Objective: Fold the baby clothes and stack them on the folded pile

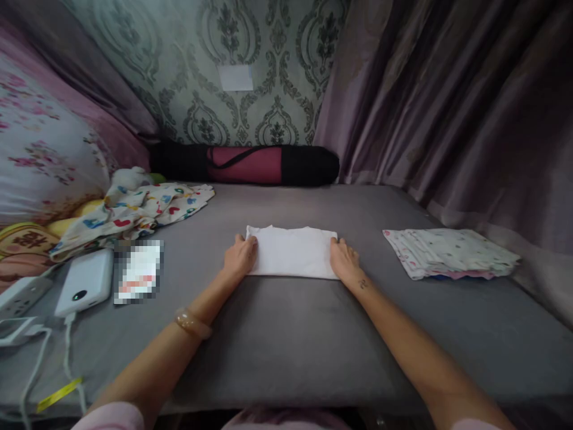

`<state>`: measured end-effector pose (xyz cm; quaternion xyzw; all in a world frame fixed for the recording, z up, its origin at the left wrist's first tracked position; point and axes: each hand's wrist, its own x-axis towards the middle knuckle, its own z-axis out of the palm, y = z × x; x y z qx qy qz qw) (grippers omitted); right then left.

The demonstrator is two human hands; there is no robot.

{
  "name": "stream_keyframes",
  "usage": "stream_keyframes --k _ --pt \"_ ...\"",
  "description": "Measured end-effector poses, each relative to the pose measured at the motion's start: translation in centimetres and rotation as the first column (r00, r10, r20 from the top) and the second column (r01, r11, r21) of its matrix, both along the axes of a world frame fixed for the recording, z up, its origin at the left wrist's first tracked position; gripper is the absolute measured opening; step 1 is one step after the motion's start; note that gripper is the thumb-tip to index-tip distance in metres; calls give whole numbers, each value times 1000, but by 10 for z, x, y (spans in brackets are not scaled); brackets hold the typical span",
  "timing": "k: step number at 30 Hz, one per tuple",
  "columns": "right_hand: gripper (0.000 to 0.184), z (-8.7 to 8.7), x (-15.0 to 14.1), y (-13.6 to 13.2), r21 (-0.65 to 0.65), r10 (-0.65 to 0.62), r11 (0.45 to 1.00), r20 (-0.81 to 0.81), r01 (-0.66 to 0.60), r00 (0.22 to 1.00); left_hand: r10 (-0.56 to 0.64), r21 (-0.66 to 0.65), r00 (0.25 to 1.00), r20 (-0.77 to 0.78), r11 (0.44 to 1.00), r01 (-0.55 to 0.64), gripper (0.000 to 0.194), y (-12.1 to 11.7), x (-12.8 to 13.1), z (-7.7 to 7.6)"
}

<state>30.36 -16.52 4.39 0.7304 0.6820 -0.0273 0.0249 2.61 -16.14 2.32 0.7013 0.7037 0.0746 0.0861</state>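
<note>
A white folded cloth (293, 253) lies flat as a wide rectangle on the grey covered surface in front of me. My left hand (240, 255) grips its left end, thumb on top and fingers curled at the edge. At the opposite end my right hand (344, 258) holds the cloth the same way. The fingertips under the edges are partly hidden. Off to the right rests a stack of folded patterned cloths (452, 252), apart from both hands.
On the left are a crumpled patterned cloth (179, 203), a white power bank (87, 280) with cables, a power strip (24, 295) and a blurred packet (139, 272). A long black and red bag (246, 164) lies along the back wall. Curtains (447, 89) hang at the right.
</note>
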Motion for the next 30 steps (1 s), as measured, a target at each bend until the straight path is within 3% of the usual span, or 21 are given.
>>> stream_keyframes --k 3,6,10,13,17,19,25,30 --pt "46 4 -5 0 39 -6 999 45 4 999 20 75 989 -148 997 -9 38 -8 -1 9" --pt "49 5 -17 0 143 35 989 43 -41 998 -42 178 974 -222 980 83 40 -7 5 15" --pt "49 0 -44 5 235 385 902 -58 -362 921 -305 219 938 -163 916 336 42 4 33 12" --pt "52 -11 -57 10 261 504 846 -113 -464 856 -399 226 907 -135 879 421 45 12 53 -3" --pt "52 -29 -57 13 203 454 884 -155 -421 878 -358 184 924 -130 908 378 51 15 60 -27" --pt "53 -34 -55 13 196 438 892 -162 -406 884 -354 158 927 -127 915 371 54 15 59 -31" --pt "55 -30 -47 17 164 462 885 -211 -435 861 -397 17 911 -110 916 401 61 16 52 -15" --pt "58 -35 -31 21 281 416 891 -192 -356 889 -260 110 954 -150 955 277 67 14 40 -12"
